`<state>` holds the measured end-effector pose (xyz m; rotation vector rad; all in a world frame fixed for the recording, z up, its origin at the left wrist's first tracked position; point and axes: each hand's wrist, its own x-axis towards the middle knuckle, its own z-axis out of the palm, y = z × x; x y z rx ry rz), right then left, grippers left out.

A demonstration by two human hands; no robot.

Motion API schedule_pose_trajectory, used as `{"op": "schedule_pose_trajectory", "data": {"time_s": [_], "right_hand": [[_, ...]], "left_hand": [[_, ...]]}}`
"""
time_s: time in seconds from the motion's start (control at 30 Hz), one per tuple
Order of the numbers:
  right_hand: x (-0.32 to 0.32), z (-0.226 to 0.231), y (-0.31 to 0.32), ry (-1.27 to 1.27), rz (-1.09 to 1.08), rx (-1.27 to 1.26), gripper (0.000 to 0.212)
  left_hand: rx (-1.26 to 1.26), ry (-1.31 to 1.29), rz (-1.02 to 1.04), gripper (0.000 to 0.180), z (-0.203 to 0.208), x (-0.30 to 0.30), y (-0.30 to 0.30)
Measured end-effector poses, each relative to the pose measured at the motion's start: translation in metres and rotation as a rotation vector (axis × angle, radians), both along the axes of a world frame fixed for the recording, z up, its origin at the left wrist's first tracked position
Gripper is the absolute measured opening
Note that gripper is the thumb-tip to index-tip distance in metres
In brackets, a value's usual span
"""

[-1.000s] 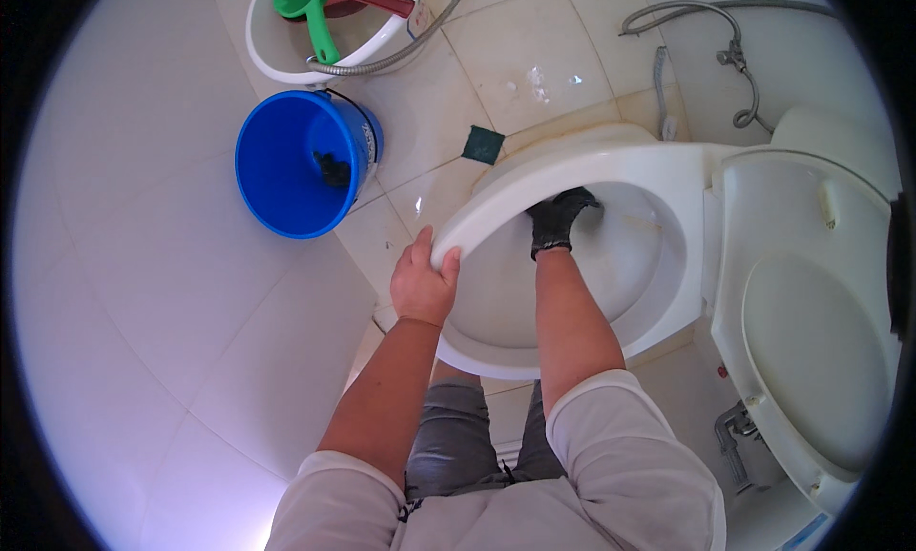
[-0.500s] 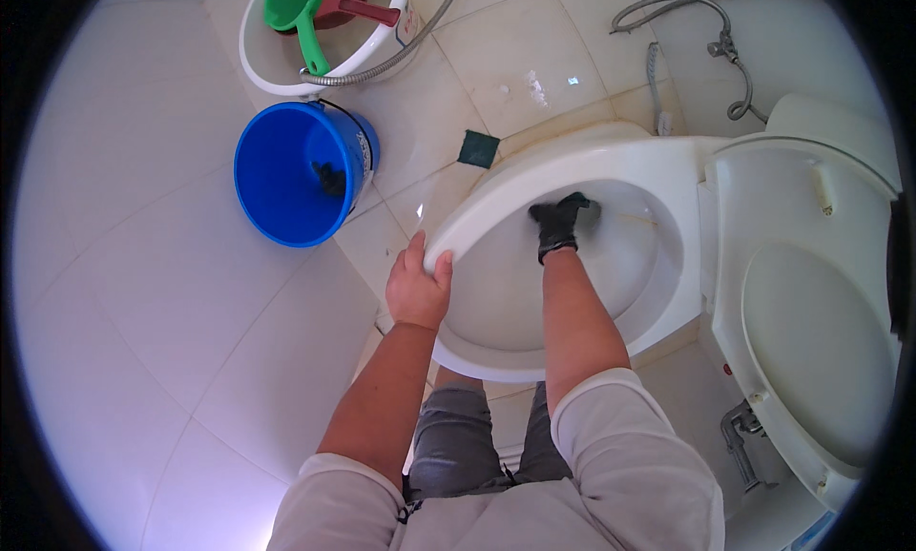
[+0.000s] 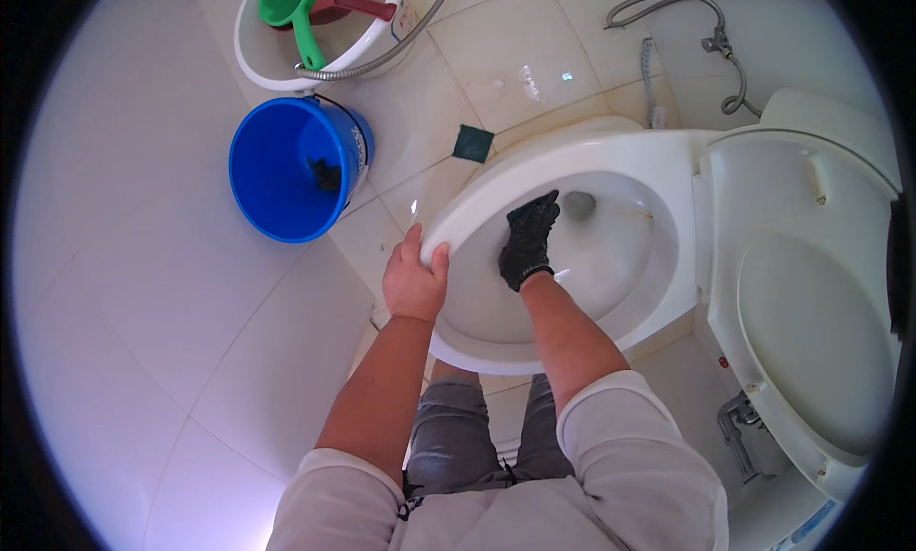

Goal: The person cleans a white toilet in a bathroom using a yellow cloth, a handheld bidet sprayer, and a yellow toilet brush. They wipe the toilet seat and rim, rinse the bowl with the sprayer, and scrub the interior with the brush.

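My bare left hand grips the near-left rim of a white toilet bowl, thumb on top and fingers over the outer edge. Inside the bowl, a black glove covers my right hand, which is bent against the inner far-left wall. A thin dark green pad, apparently a scouring pad, shows along the gloved fingers, which partly hide it. Just right of the glove lies the round, greyish drain hole. The seat and lid are raised at the right.
On the tiled floor at left stands a blue bucket with a dark, crumpled glove-like thing inside. Behind it, a white tub holds a green dipper and a dark red one. A metal hose crosses the tub. A dark green square lies by the bowl.
My gloved right hand has moved left and toward me, away from the drain hole, which now shows more fully. My left hand stays on the rim.
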<state>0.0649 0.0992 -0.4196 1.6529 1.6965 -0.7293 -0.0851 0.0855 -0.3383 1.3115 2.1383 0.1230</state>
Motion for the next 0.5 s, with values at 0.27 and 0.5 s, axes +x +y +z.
{"op": "schedule_pose_trajectory", "data": {"time_s": [0.27, 0.5], "right_hand": [[0.055, 0.001, -0.052, 0.306, 0.076, -0.160, 0.061], [0.019, 0.008, -0.017, 0.055, 0.614, 0.064, 0.056]], "left_hand": [[0.101, 0.065, -0.029, 0.048, -0.010, -0.001, -0.010], [0.087, 0.059, -0.017, 0.048, -0.003, -0.002, -0.004]]}}
